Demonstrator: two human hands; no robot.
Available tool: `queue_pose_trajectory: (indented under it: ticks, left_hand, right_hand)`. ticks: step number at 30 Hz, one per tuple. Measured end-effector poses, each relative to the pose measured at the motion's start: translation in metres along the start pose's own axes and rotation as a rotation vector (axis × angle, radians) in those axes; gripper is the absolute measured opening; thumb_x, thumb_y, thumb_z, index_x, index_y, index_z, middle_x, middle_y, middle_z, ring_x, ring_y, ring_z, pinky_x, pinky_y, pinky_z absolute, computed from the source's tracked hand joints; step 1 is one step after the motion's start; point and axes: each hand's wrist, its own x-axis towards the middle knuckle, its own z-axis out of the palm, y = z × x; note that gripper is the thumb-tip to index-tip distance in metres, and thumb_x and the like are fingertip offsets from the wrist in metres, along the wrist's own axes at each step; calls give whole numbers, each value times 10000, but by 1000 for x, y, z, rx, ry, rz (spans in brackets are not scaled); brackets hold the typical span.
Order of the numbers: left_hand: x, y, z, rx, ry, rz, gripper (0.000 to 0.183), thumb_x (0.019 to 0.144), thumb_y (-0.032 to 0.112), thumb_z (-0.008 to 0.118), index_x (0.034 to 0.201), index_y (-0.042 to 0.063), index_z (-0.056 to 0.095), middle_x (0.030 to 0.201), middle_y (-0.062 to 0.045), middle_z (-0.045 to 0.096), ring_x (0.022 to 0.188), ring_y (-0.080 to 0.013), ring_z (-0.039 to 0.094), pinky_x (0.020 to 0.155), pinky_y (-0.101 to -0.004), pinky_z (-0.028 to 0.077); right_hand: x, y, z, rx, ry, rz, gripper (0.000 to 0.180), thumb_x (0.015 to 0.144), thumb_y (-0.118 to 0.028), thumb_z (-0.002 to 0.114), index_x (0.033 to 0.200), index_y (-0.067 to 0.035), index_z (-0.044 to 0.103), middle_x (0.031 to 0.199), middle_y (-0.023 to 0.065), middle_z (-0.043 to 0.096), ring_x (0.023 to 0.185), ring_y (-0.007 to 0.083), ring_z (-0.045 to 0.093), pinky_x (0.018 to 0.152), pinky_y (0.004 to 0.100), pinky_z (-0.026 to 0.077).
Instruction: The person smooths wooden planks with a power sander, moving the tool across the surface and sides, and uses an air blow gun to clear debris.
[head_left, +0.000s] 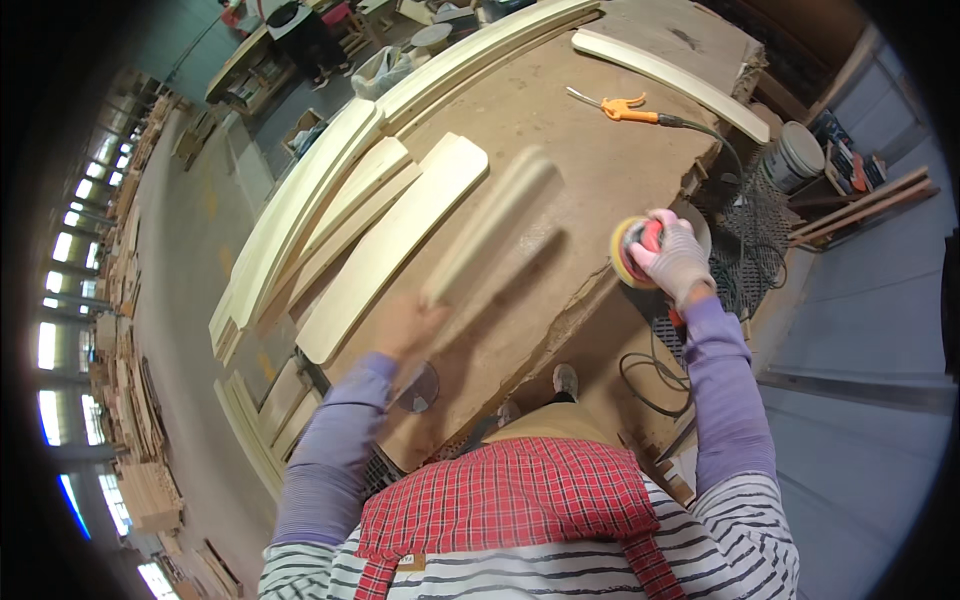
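Observation:
My left hand (411, 324), blurred by motion, grips the near end of a pale wooden slat (491, 221) with rounded edges, tilted above the workbench (600, 176). My right hand (675, 255), in a light glove with pink fingertips, holds a red and black orbital sander (646, 238) with a yellow-edged pad past the bench's right edge. The sander's pad faces left, apart from the slat. Left of the held slat, a wide flat board with rounded corners (397, 247) lies on the bench. A dark round disc (418, 388) lies near my left forearm.
Curved boards (300, 217) are stacked along the bench's left side. An orange air blow gun (628, 109) with a hose and a curved slat (671, 81) lie at the back right. A white bucket (796, 156) and looped hoses (660, 386) are to the right. A person (296, 34) stands far back.

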Motion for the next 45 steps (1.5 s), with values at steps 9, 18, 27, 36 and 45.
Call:
queue_pose_trajectory:
  ticks: [9,18,27,36,45]
  left_hand:
    - [-48,-144,-168,-1125,686,-354,271,953,205,637,1086,-26,583,924,-144,686,668,-202,675,622,-264,609]
    - [-138,-146,91,-1602,626,-998,225,960,90,586,1170,10,575,1128,-134,626,990,-279,668,782,-441,646]
    - [-107,-166,116,-241,761,-1166,952,762,556,790,1447,8,420,1493,-320,361,1460,-380,298,1111,-560,336]
    - [-152,-189,68,298,356,-23,603,853,599,653,1132,64,640,1281,-176,582,1261,-359,485,1023,-508,353]
    - [-140,-252,18,340,-43,210,222,796,457,753,853,244,738,721,-81,689,706,-319,681,622,-446,525]
  right_hand:
    - [-67,28,27,401,120,-146,608,732,-198,818,1268,-63,565,1230,177,591,1126,313,595,1007,391,476]
    - [-89,-44,27,321,101,-411,582,730,-173,815,1253,-84,576,1139,164,590,1054,321,604,944,398,501]
    - [-158,-216,77,-78,-520,-686,474,825,-263,724,1261,-173,559,1201,176,562,1019,378,645,837,480,564]
    - [-170,-160,95,-128,-308,-353,502,814,-290,738,1273,-188,561,1182,194,560,985,392,651,853,444,561]
    - [-228,-236,140,-171,-458,-465,416,829,-300,721,1207,-218,568,1235,222,545,1003,422,656,829,504,565]
